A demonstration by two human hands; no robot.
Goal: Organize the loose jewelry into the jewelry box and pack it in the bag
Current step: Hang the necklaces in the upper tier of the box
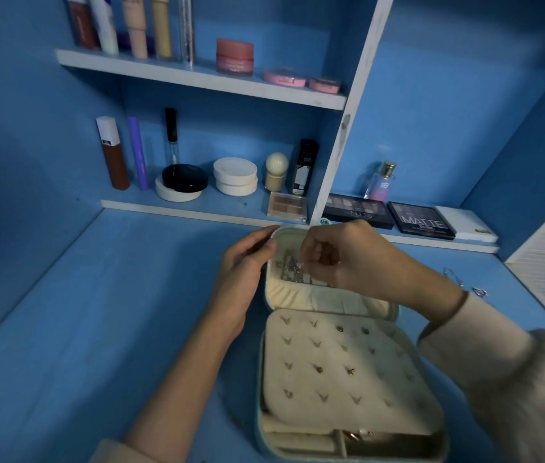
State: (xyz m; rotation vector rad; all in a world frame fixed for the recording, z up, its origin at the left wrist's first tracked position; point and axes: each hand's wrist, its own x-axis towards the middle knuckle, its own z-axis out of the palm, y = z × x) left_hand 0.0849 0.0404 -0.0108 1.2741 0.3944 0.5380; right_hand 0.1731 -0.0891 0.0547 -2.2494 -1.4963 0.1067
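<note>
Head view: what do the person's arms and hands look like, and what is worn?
The left hand and right hand are bare, no gloves. Both arms wear pale beige, soft-looking sleeves: the right sleeve ends at the wrist with a thin dark edge; the left sleeve shows only at the frame's bottom.

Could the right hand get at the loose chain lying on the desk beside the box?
Probably yes: the chain lies uncovered on the desk by that wrist, though the right hand is pinching jewelry.
</note>
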